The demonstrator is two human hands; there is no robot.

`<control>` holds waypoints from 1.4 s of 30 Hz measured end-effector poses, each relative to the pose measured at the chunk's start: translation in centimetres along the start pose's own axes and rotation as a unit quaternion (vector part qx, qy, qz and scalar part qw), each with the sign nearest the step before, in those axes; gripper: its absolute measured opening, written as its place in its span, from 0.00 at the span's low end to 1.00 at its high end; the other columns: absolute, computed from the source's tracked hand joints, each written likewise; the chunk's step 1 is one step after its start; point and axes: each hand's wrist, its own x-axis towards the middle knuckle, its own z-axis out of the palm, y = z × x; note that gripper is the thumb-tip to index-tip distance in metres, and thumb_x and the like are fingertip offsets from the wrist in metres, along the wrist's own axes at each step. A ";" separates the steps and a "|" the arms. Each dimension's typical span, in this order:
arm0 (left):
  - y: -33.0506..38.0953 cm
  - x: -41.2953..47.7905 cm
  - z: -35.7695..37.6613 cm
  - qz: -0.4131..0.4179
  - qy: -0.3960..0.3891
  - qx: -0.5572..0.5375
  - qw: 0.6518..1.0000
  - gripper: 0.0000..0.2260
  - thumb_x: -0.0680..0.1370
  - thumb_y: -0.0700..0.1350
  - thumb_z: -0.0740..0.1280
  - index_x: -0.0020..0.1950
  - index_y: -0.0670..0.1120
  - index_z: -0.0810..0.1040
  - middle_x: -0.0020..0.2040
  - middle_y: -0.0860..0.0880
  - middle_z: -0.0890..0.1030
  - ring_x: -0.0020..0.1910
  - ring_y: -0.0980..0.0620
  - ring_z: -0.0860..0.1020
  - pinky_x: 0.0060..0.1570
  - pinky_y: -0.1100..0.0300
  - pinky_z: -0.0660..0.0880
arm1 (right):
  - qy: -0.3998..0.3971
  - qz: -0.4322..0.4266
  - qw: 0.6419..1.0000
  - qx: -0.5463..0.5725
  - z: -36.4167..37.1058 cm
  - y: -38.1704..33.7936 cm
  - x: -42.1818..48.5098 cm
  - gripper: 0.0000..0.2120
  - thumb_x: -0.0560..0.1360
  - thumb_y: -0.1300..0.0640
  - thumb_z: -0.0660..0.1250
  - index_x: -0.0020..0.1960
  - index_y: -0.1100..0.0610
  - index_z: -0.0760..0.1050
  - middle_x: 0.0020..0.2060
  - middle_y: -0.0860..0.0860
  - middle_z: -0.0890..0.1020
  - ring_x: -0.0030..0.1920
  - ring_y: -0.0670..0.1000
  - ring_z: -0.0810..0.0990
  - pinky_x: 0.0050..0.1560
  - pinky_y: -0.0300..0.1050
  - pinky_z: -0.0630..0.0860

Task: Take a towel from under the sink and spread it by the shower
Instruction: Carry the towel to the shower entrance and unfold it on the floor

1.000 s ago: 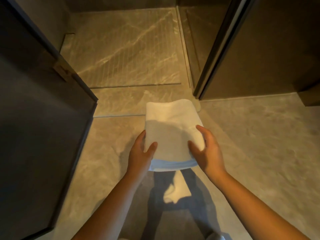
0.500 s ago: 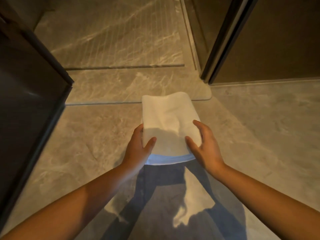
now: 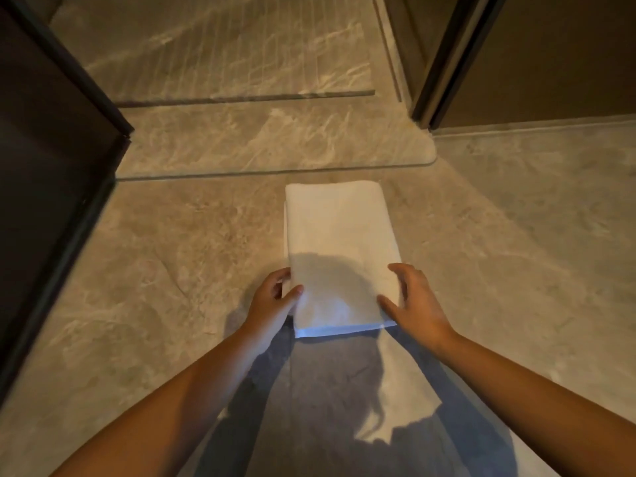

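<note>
The folded white towel (image 3: 339, 242) lies flat on the floor (image 3: 172, 270), just short of the raised shower sill (image 3: 275, 142). Your left hand (image 3: 272, 302) pinches its near left edge, thumb on top. Your right hand (image 3: 413, 301) curves over the near right edge; you cannot tell whether it grips.
</note>
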 end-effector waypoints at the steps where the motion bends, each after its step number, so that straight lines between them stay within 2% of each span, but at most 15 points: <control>1: 0.1 0.2 -0.2 -0.016 -0.006 -0.010 1.000 0.10 0.75 0.42 0.67 0.51 0.56 0.73 0.51 0.52 0.79 0.53 0.50 0.77 0.43 0.59 0.76 | 0.004 -0.003 1.000 -0.021 -0.2 0.0 0.1 0.25 0.72 0.57 0.69 0.66 0.57 0.65 0.63 0.57 0.68 0.62 0.55 0.70 0.59 0.41 0.66; 4: 0.7 0.5 -0.7 -0.041 -0.014 -0.023 0.999 0.09 0.76 0.44 0.65 0.57 0.50 0.75 0.59 0.44 0.78 0.58 0.46 0.76 0.54 0.48 0.76 | 0.031 -0.061 0.994 -0.082 -0.8 -0.8 0.4 0.21 0.71 0.57 0.69 0.62 0.59 0.70 0.63 0.58 0.68 0.63 0.56 0.69 0.60 0.40 0.64; 6: 0.9 0.3 -0.7 -0.047 -0.014 -0.036 0.998 0.11 0.77 0.44 0.65 0.59 0.49 0.75 0.60 0.44 0.77 0.56 0.47 0.77 0.50 0.51 0.77 | 0.015 -0.116 0.989 -0.095 -0.5 -2.1 0.4 0.17 0.71 0.59 0.69 0.59 0.60 0.72 0.60 0.58 0.72 0.61 0.56 0.71 0.59 0.41 0.66; 9: 0.9 -0.1 -0.5 -0.073 -0.018 -0.054 0.996 0.10 0.77 0.49 0.63 0.59 0.53 0.74 0.59 0.47 0.77 0.54 0.50 0.77 0.43 0.55 0.75 | -0.020 -0.136 0.989 -0.056 1.3 -4.4 0.3 0.15 0.71 0.59 0.68 0.57 0.60 0.73 0.54 0.58 0.75 0.55 0.56 0.76 0.54 0.44 0.72; 13: 1.1 0.0 -0.8 -0.117 -0.026 -0.096 0.988 0.13 0.79 0.54 0.57 0.56 0.51 0.77 0.58 0.44 0.79 0.56 0.46 0.77 0.56 0.45 0.75 | -0.040 -0.165 0.985 -0.045 4.3 -6.5 0.9 0.18 0.71 0.55 0.69 0.57 0.60 0.73 0.52 0.58 0.75 0.54 0.55 0.75 0.53 0.45 0.72; 18: 1.3 -0.3 -1.2 -0.151 -0.053 -0.170 0.972 0.22 0.80 0.58 0.47 0.56 0.49 0.77 0.55 0.45 0.80 0.53 0.49 0.79 0.54 0.48 0.75 | -0.053 -0.092 0.986 -0.131 7.2 -8.8 3.0 0.26 0.69 0.44 0.68 0.60 0.58 0.68 0.54 0.56 0.73 0.55 0.56 0.71 0.52 0.51 0.74; 22: 1.3 -0.2 -1.3 -0.178 -0.053 -0.208 0.960 0.27 0.79 0.60 0.44 0.60 0.46 0.75 0.57 0.43 0.79 0.56 0.45 0.77 0.55 0.46 0.73 | -0.035 -0.059 0.983 -0.173 8.9 -9.0 3.3 0.26 0.67 0.45 0.69 0.58 0.59 0.67 0.53 0.57 0.72 0.53 0.57 0.71 0.49 0.50 0.73; 25: 1.4 -0.1 -1.3 -0.186 -0.048 -0.213 0.958 0.28 0.79 0.60 0.44 0.60 0.45 0.75 0.59 0.42 0.78 0.57 0.44 0.77 0.52 0.47 0.73 | -0.030 -0.054 0.988 -0.142 9.0 -8.9 3.7 0.19 0.69 0.52 0.67 0.54 0.60 0.69 0.51 0.57 0.74 0.50 0.58 0.73 0.48 0.49 0.73; 28: 1.1 0.0 -1.2 -0.189 -0.048 -0.203 0.960 0.27 0.79 0.60 0.45 0.62 0.47 0.74 0.61 0.43 0.77 0.60 0.44 0.75 0.58 0.46 0.71 | -0.043 -0.060 0.994 -0.085 8.2 -8.3 4.1 0.11 0.69 0.58 0.67 0.49 0.61 0.74 0.47 0.58 0.77 0.44 0.56 0.75 0.43 0.45 0.71; 31: 1.1 -0.1 -1.1 -0.170 -0.060 -0.194 0.964 0.19 0.77 0.58 0.55 0.59 0.50 0.75 0.58 0.46 0.79 0.57 0.46 0.77 0.54 0.47 0.74 | -0.045 -0.046 0.998 -0.013 7.1 -7.7 4.2 0.07 0.68 0.61 0.68 0.45 0.61 0.75 0.42 0.56 0.78 0.39 0.50 0.72 0.37 0.37 0.65; 33: 1.1 -0.1 -0.9 -0.150 -0.065 -0.167 0.972 0.11 0.74 0.52 0.65 0.55 0.53 0.77 0.54 0.47 0.81 0.54 0.48 0.79 0.50 0.49 0.76 | -0.040 -0.033 0.998 0.040 6.4 -7.4 4.0 0.06 0.68 0.62 0.68 0.45 0.61 0.77 0.40 0.53 0.78 0.39 0.49 0.73 0.37 0.35 0.66; 34: 1.2 -0.1 -0.8 -0.141 -0.062 -0.149 0.977 0.08 0.75 0.47 0.65 0.52 0.56 0.78 0.55 0.48 0.81 0.54 0.48 0.79 0.52 0.47 0.76 | -0.035 -0.024 0.997 0.067 5.9 -7.4 3.8 0.06 0.68 0.63 0.69 0.45 0.61 0.77 0.40 0.52 0.78 0.39 0.49 0.74 0.38 0.34 0.67; 37: 1.0 0.2 -0.4 -0.125 -0.046 -0.103 0.986 0.15 0.76 0.38 0.62 0.52 0.59 0.77 0.61 0.49 0.76 0.57 0.48 0.75 0.57 0.44 0.73 | -0.012 0.003 0.988 0.156 3.6 -7.1 3.3 0.05 0.69 0.64 0.69 0.44 0.57 0.78 0.36 0.50 0.78 0.36 0.47 0.74 0.34 0.32 0.71; 40: 1.0 0.0 0.4 -0.099 -0.041 -0.064 0.992 0.16 0.77 0.37 0.63 0.55 0.58 0.74 0.62 0.52 0.72 0.58 0.50 0.73 0.43 0.56 0.73 | 0.039 0.015 0.975 0.219 0.7 -6.3 2.6 0.07 0.69 0.66 0.68 0.41 0.54 0.78 0.33 0.48 0.78 0.30 0.40 0.74 0.29 0.29 0.69; 42: 0.8 0.2 1.0 -0.078 -0.026 -0.022 0.996 0.17 0.76 0.36 0.63 0.58 0.56 0.74 0.61 0.51 0.71 0.62 0.47 0.72 0.37 0.61 0.71 | 0.067 0.011 0.968 0.242 -1.7 -5.5 2.0 0.11 0.69 0.68 0.67 0.40 0.52 0.78 0.33 0.48 0.79 0.28 0.38 0.74 0.31 0.30 0.71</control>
